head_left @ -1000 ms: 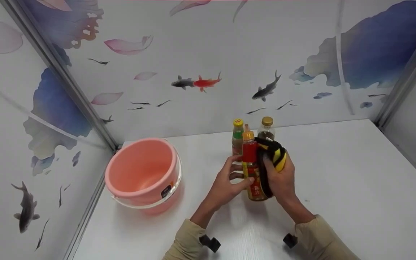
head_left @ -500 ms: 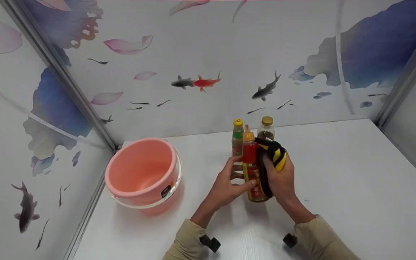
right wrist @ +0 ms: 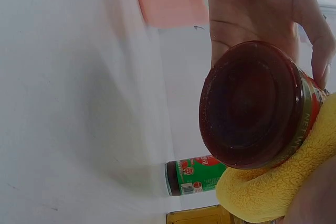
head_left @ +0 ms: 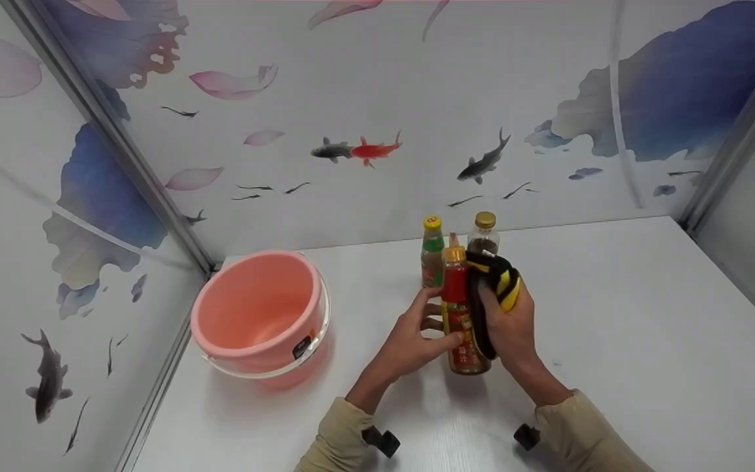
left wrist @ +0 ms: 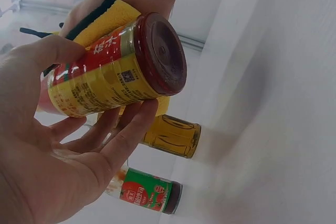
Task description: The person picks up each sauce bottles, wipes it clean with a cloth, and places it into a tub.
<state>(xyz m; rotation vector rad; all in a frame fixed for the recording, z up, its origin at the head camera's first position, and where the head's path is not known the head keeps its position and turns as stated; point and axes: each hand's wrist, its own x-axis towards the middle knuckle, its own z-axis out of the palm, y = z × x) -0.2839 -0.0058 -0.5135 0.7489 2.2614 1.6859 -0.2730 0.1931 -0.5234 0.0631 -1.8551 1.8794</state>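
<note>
A red sauce bottle with an orange nozzle cap is held above the table in front of me. My left hand holds it from the left, thumb on the near side and fingers behind. Against its right side my right hand grips a yellow cloth with black edging, pressed to the bottle. Seen from the left wrist, the bottle's yellow and red label and its round base face the camera. In the right wrist view the dark base shows large beside the fluffy yellow cloth.
Behind the hands stand a green-labelled bottle with a yellow cap and a glass bottle with a gold cap. A pink bucket with a white handle stands to the left. Patterned walls border the white table.
The sauce bottle has shifted down, toward me, and slightly right in the head view, its label turned a little. My left fingers moved slightly with it; the right hand and cloth stay nearly still.
</note>
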